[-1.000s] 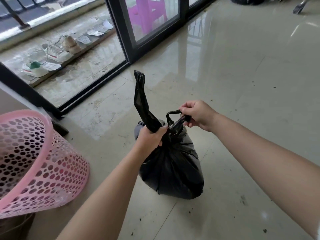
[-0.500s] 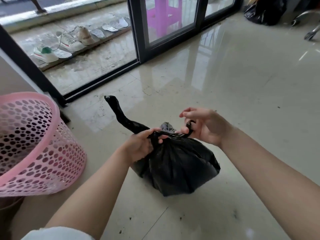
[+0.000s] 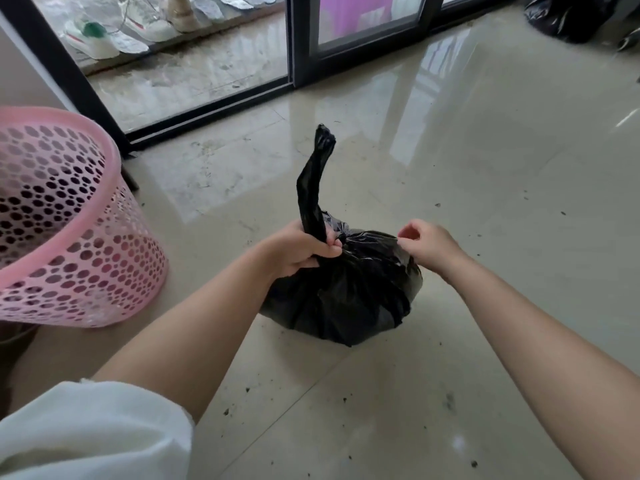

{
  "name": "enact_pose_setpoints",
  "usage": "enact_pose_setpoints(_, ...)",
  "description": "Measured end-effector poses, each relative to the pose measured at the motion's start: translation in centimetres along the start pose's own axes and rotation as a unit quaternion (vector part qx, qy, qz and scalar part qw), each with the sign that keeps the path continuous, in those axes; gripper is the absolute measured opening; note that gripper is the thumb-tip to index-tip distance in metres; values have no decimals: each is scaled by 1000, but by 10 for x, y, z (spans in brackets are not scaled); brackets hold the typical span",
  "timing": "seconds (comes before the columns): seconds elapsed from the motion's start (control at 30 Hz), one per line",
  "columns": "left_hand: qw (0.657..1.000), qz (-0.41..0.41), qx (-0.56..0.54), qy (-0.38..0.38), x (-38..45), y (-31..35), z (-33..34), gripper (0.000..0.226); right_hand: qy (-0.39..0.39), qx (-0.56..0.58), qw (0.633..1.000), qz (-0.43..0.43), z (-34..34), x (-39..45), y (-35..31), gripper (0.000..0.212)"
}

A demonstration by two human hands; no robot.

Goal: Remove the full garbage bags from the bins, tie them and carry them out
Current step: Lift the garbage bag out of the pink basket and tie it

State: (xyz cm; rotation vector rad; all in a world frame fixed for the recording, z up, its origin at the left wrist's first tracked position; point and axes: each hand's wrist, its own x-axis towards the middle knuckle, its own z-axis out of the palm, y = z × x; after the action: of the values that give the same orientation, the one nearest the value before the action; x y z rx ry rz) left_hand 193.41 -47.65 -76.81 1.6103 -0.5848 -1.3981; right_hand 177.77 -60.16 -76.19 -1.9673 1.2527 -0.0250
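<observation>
Black plastic garbage bag (image 3: 346, 296) is sitting on the glossy beige tile floor (image 3: 485, 161) beside the pink perforated plastic bin (image 3: 69, 237). We're gripping its twisted upright tail with our left hand (image 3: 298, 251); our right hand (image 3: 429, 247) is hovering by the bag, fingers curled, holding nothing.

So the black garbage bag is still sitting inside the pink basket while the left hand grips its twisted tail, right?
Not quite. The head view shows the black garbage bag on the floor beside the pink basket, not inside it. The left hand does grip its twisted tail.
</observation>
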Motion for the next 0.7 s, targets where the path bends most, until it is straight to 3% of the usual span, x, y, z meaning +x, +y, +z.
enact_pose_setpoints(0.07,999,8,33,-27,0,3,4,41,-4,-45,993,-109,-1,-5,-8,35)
enact_pose_setpoints(0.13,997,13,44,-61,0,5,6,41,-114,-63,978,-165,-1,-12,-19,52)
enact_pose_setpoints(0.2,995,20,53,-88,-1,8,5,42,-199,-108,962,-155,2,-13,-24,59)
enact_pose_setpoints(0.27,994,31,61,-90,0,10,1,43,-201,-124,963,-133,4,-11,-24,46)
enact_pose_setpoints(0.37,997,64,49,20,8,11,-5,43,-164,-102,972,-135,8,-10,-27,17)
enact_pose_setpoints(0.43,984,82,87,134,14,7,-3,36,-160,-139,965,-154,15,-13,-35,22)
enact_pose_setpoints(0.5,950,95,200,221,16,1,3,18,-176,-219,944,-173,24,-17,-44,31)
enact_pose_setpoints(0.6,917,83,291,258,17,-8,5,32,-168,-258,934,-183,34,-17,-45,19)
enact_pose_setpoints(0.7,908,39,350,226,23,-6,4,30,-169,-242,941,-166,35,-15,-41,23)
